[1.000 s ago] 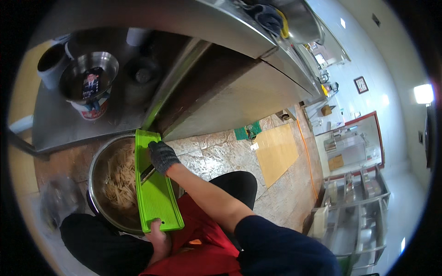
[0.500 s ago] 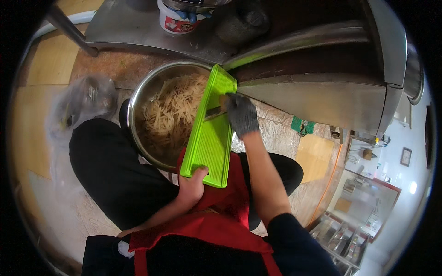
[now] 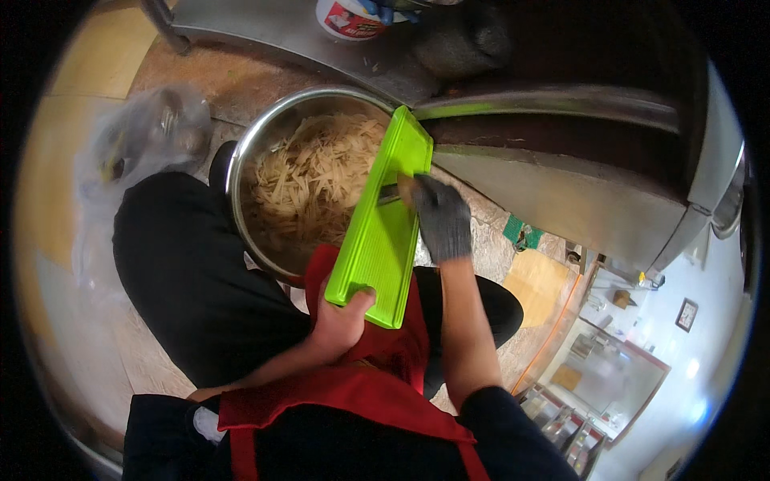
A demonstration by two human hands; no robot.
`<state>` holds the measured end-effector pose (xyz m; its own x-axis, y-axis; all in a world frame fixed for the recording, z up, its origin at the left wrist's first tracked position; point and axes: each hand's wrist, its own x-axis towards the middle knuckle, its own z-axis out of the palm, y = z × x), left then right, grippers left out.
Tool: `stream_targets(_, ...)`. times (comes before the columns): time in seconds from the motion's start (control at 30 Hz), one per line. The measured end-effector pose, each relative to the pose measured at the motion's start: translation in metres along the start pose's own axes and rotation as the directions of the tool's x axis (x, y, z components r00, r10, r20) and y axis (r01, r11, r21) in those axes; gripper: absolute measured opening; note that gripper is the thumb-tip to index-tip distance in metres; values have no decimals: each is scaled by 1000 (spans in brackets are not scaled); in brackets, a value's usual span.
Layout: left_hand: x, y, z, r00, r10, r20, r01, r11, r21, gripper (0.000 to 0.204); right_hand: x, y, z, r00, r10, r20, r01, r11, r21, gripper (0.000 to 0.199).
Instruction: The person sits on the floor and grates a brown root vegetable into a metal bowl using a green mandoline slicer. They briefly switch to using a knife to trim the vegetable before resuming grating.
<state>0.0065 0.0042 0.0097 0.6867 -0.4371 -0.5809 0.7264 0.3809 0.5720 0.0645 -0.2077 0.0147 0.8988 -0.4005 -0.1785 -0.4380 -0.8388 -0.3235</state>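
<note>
A bright green vegetable slicer (image 3: pixel 373 264) leans at a slant over the right side of a large steel pot (image 3: pixel 237 192). My bare left hand (image 3: pixel 341 319) is closed around its lower end, thumb on the top face. In a dark grey glove, my right hand (image 3: pixel 443 218) presses a small brownish vegetable piece (image 3: pixel 407 191) against the slicer beside its metal blade (image 3: pixel 389 194). Most of that piece is hidden by the fingers, so its kind is unclear. Pale, thin vegetable strips (image 3: pixel 321 164) are heaped inside the pot.
A clear plastic bag (image 3: pixel 148 136) with contents lies on the floor to the left. Beyond the pot is a steel unit with a low shelf (image 3: pixel 265 36), a white and red tub (image 3: pixel 350 22) on it. A green scouring pad (image 3: pixel 513 229) lies on the floor at right.
The whole view has shifted slightly. My right hand, with the piece, sits a little lower along the slicer. My left hand keeps its hold.
</note>
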Motion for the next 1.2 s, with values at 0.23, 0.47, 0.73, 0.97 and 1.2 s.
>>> stream_targets(0.23,6,8,11,992,36,121,-41,998,45,24,25,34,-8,984,-174,-48,173,985,-30,36)
stream_targets(0.47,4,1,3,997,36,66,-33,998,-48,26,-55,-38,-29,992,-84,98,87,996,-24,30)
stream_targets(0.73,6,7,13,988,38,152,-43,999,24,23,51,32,5,1000,6,8,-7,997,82,37)
stream_targets(0.97,8,12,6,992,28,120,-26,999,-20,29,-70,-48,-39,995,-90,50,88,995,44,22)
stream_targets(1.2,5,4,9,985,-4,172,0,1000,19,29,70,52,23,996,45,-72,-46,999,-9,30)
